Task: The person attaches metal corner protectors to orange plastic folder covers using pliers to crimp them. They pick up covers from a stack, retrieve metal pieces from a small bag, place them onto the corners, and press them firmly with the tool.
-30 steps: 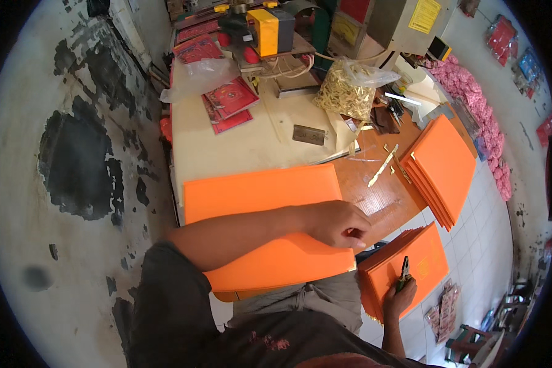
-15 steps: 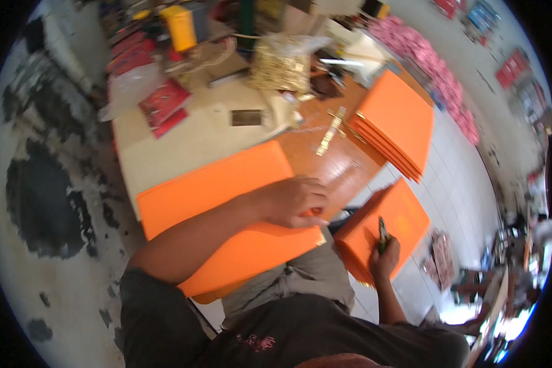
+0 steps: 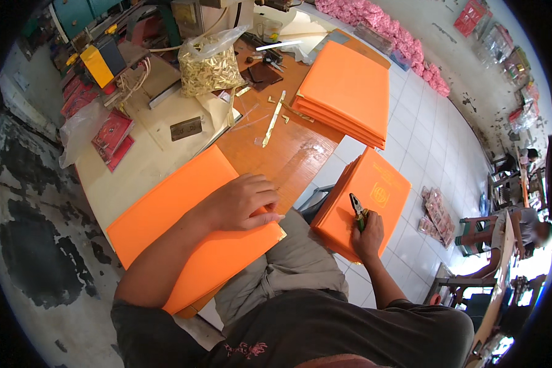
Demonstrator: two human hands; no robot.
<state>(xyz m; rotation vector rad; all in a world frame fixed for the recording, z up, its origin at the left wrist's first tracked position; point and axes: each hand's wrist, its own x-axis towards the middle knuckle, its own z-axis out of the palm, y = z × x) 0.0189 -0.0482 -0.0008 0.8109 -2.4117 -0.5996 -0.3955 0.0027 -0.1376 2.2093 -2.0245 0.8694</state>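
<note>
A wide orange folder [image 3: 165, 211] lies before me across the table edge and my lap, with a gold metal corner [image 3: 280, 233] at its right end. My left hand [image 3: 242, 202] rests on it near that corner, fingers curled in and thumb stretched along the edge; what the fingers may hold is hidden. Out to the right, my right hand [image 3: 368, 235] is closed round the handles of a pair of pliers [image 3: 357, 211], jaws pointing up and away. The pliers are over a stack of orange folders [image 3: 383, 175] with a gold emblem on the top cover.
Another stack of orange folders [image 3: 346, 83] stands at the table's far right. A clear bag of gold metal corners [image 3: 208, 70] sits behind, near a gold strip [image 3: 274, 119] and loose corners. Red packets [image 3: 111, 135] lie at left. A person [image 3: 530, 224] is far right.
The view has swung, so the table and folders appear shifted left. My left hand stays on the folder near its corner. The right hand still grips the pliers over the stack.
</note>
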